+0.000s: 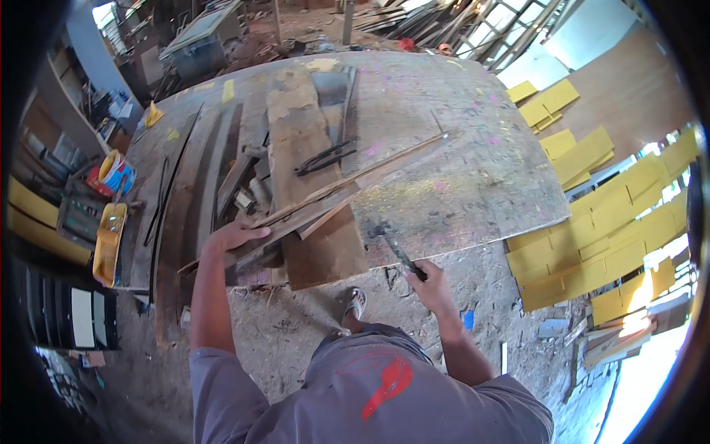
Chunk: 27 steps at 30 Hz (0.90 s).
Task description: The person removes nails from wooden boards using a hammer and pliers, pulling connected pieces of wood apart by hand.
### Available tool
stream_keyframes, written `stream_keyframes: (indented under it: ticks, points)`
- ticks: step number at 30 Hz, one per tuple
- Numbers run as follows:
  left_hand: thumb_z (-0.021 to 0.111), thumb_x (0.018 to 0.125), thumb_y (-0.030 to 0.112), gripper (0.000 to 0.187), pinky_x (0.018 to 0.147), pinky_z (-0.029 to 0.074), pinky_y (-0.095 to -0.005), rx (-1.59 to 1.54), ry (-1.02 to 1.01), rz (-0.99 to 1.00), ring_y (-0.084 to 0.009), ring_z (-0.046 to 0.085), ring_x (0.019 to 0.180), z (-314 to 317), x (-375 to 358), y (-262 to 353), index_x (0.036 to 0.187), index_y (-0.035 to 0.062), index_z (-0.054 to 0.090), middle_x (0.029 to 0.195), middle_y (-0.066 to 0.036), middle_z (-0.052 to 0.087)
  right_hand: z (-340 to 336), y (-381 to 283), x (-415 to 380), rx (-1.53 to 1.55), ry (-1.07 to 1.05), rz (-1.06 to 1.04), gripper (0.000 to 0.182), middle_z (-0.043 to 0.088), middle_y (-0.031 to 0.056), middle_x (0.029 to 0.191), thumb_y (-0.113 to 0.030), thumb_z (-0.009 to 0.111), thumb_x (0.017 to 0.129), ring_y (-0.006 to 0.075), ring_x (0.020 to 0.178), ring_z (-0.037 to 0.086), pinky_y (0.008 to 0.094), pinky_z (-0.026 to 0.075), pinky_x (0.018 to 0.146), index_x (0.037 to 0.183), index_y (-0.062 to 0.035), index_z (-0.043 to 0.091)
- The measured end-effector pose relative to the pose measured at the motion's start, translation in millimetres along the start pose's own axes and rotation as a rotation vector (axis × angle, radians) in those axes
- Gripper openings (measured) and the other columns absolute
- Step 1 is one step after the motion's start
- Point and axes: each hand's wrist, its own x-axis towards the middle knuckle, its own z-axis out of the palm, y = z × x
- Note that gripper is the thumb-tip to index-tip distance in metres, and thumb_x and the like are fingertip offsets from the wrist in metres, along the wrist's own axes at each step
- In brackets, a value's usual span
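Note:
My left hand (238, 237) is closed over the near end of a long narrow wooden strip (355, 177), its thumb lying along the wood. The strip slants away to the right across the table, alongside another strip and over a wide brown board (303, 133). In my right hand (430, 287) is a dark-handled hammer (403, 255), held at the table's near edge with its dark head over the tabletop. A pair of dark pincers (324, 160) lies on the wide board, beyond the strip.
Several planks and offcuts (188, 185) cover the left part of the worn table (473, 170). A yellow container (111, 240) and a paint bucket (117, 174) stand at its left side. Yellow panels (599, 237) lie to the right, with scrap wood (421, 22) behind.

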Motion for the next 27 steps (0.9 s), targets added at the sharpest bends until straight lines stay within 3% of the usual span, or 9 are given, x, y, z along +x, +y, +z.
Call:
stream_keyframes:
  ticks: [3, 7, 10, 13, 16, 22, 27]
  points:
    - [0.069, 0.071, 0.09, 0.118, 0.116, 0.039, -0.0427, -0.006, -0.158, -0.013, -0.0374, 0.055, 0.138, -0.8, 9.6, 1.8, 0.145, -0.0021, 0.06, 0.145, -0.023, 0.062, 0.4, -6.3, -1.3, -0.024, -0.013, 0.016, 0.032, 0.073, 0.0116, 0.087, -0.021, 0.081, 0.091, 0.0134, 0.079, 0.066, 0.0317, 0.053, 0.073, 0.113, 0.0015, 0.072]
    - [0.067, 0.073, 0.09, 0.114, 0.114, 0.041, -0.0457, -0.045, -0.217, 0.075, -0.0369, 0.055, 0.137, 3.4, -4.4, 18.8, 0.145, 0.0014, 0.061, 0.144, -0.023, 0.062, 0.2, 0.9, -8.8, 0.039, 0.007, -0.019, 0.029, 0.071, 0.0094, 0.084, -0.02, 0.081, 0.092, 0.0123, 0.076, 0.062, 0.0316, 0.051, 0.07, 0.11, 0.0016, 0.072]
    - [0.066, 0.07, 0.094, 0.117, 0.11, 0.045, -0.0465, -0.008, -0.081, 0.06, -0.0383, 0.059, 0.133, 20.6, 3.0, 8.4, 0.142, 0.0016, 0.064, 0.143, -0.024, 0.063, -5.9, 3.9, -19.7, 0.076, 0.031, -0.033, 0.027, 0.068, 0.0073, 0.08, -0.019, 0.081, 0.092, 0.0117, 0.072, 0.058, 0.0318, 0.049, 0.067, 0.106, 0.0018, 0.072]
    - [0.064, 0.07, 0.094, 0.117, 0.11, 0.046, -0.0473, 0.044, -0.126, -0.07, -0.0386, 0.062, 0.13, 13.3, -24.1, 30.5, 0.142, 0.0008, 0.063, 0.14, -0.024, 0.065, -11.0, 11.3, -31.6, 0.058, 0.041, -0.01, 0.025, 0.066, 0.0061, 0.077, -0.019, 0.08, 0.092, 0.0113, 0.07, 0.056, 0.0321, 0.048, 0.065, 0.103, 0.0016, 0.072]
    - [0.064, 0.071, 0.093, 0.118, 0.109, 0.047, -0.0485, 0.043, -0.113, -0.062, -0.0394, 0.063, 0.13, 19.3, -27.6, 31.9, 0.143, 0.0003, 0.062, 0.138, -0.024, 0.066, -18.4, 17.5, -43.6, 0.047, 0.06, 0.013, 0.025, 0.066, 0.0054, 0.076, -0.02, 0.081, 0.092, 0.0101, 0.07, 0.056, 0.0311, 0.047, 0.064, 0.102, 0.0015, 0.072]
    - [0.073, 0.072, 0.085, 0.113, 0.111, 0.047, -0.049, 0.023, 0.125, 0.013, -0.0417, 0.063, 0.128, 48.2, -50.8, 38.1, 0.147, 0.0015, 0.057, 0.139, -0.028, 0.064, -36.2, 31.9, -55.3, -0.02, 0.161, 0.026, 0.023, 0.066, 0.0039, 0.076, -0.018, 0.081, 0.091, 0.0079, 0.071, 0.058, 0.0287, 0.048, 0.064, 0.1, 0.0022, 0.073]
    - [0.082, 0.072, 0.072, 0.112, 0.114, 0.044, -0.0504, 0.09, 0.386, 0.016, -0.0434, 0.053, 0.137, 76.3, -108.1, 79.0, 0.152, 0.0025, 0.049, 0.146, -0.027, 0.056, -45.9, 77.9, -30.2, 0.015, 0.326, 0.022, 0.02, 0.068, 0.0029, 0.077, -0.013, 0.079, 0.091, 0.0074, 0.069, 0.059, 0.0276, 0.048, 0.063, 0.099, 0.004, 0.073]
